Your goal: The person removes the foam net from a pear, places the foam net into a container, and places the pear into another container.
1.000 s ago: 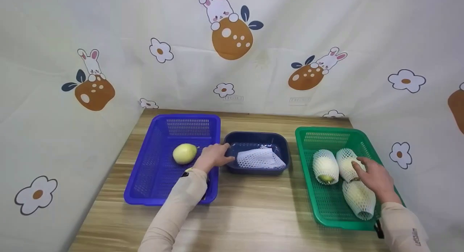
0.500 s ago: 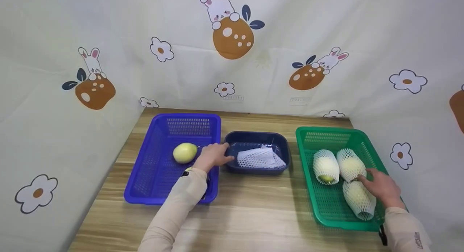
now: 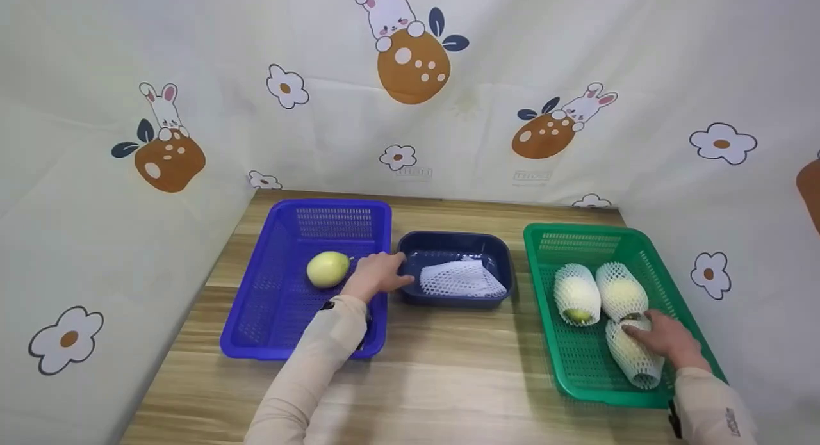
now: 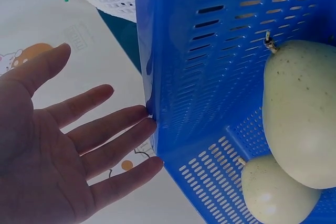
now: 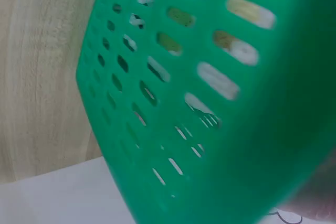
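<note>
My left hand point(image 3: 379, 275) reaches over the near-right wall of the blue basket point(image 3: 256, 285), beside the small navy bin point(image 3: 455, 301). In the left wrist view its fingers point(image 4: 113, 124) are spread and fairly straight, with nothing held. Pale green pears, one at the middle point(image 3: 328, 269), lie in the blue basket; the left wrist view shows two. In the green basket point(image 3: 564, 374), my right hand point(image 3: 672, 342) has its thumb on the upper end of the nearest net-sleeved pear point(image 3: 634, 355). Its other fingers are mostly hidden, so their grip is unclear.
Two more sleeved pears, left point(image 3: 576, 294) and far right point(image 3: 620, 291), lie in the green basket. White foam nets point(image 3: 458, 278) lie in the navy bin. All three containers stand on a wooden table point(image 3: 448, 381), with printed cloth point(image 3: 474, 144) hanging around it.
My right hand has moved from above the far-right sleeved pear toward the nearest one, and its thumb now rests there. My left hand and the pears have stayed about where they were.
</note>
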`<state>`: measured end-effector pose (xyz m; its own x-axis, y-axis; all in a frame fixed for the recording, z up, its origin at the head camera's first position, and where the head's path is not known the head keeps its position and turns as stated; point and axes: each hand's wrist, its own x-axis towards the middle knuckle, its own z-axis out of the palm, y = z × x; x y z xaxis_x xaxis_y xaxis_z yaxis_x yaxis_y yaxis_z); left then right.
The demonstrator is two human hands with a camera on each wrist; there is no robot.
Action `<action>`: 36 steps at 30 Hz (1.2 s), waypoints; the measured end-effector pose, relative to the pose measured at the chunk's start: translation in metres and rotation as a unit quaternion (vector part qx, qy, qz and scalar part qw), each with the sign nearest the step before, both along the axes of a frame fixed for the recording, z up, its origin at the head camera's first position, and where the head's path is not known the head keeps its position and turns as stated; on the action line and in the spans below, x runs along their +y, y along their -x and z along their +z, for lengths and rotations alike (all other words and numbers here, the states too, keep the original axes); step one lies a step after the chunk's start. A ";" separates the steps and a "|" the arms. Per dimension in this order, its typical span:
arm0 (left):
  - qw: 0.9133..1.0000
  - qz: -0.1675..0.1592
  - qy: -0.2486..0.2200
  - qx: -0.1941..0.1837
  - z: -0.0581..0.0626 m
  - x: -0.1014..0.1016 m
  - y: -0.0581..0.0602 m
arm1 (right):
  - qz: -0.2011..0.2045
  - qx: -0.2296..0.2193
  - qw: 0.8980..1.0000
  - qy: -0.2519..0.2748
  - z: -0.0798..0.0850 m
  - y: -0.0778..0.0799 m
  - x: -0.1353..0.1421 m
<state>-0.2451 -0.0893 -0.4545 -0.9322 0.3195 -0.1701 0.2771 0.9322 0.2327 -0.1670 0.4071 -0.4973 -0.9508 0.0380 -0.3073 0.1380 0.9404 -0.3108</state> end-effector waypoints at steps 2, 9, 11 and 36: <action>1.000 0.000 0.002 0.002 0.000 0.000 0.000 | -0.002 -0.003 1.000 0.002 -0.001 0.000 0.000; 1.000 0.002 0.001 -0.001 -0.001 0.001 0.000 | 0.003 -0.019 1.000 0.007 -0.006 0.001 -0.001; 1.000 0.003 -0.001 0.000 -0.001 0.001 0.000 | 0.010 -0.023 1.000 0.008 -0.008 0.001 -0.003; 1.000 0.013 -0.005 -0.008 -0.001 0.002 -0.001 | 0.006 -0.033 0.999 0.038 -0.022 0.002 -0.012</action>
<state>-0.2441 -0.0877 -0.4552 -0.9374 0.2973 -0.1816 0.2494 0.9367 0.2457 -0.1691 0.3951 -0.5197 -0.9285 0.0004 -0.3714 0.1488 0.9166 -0.3710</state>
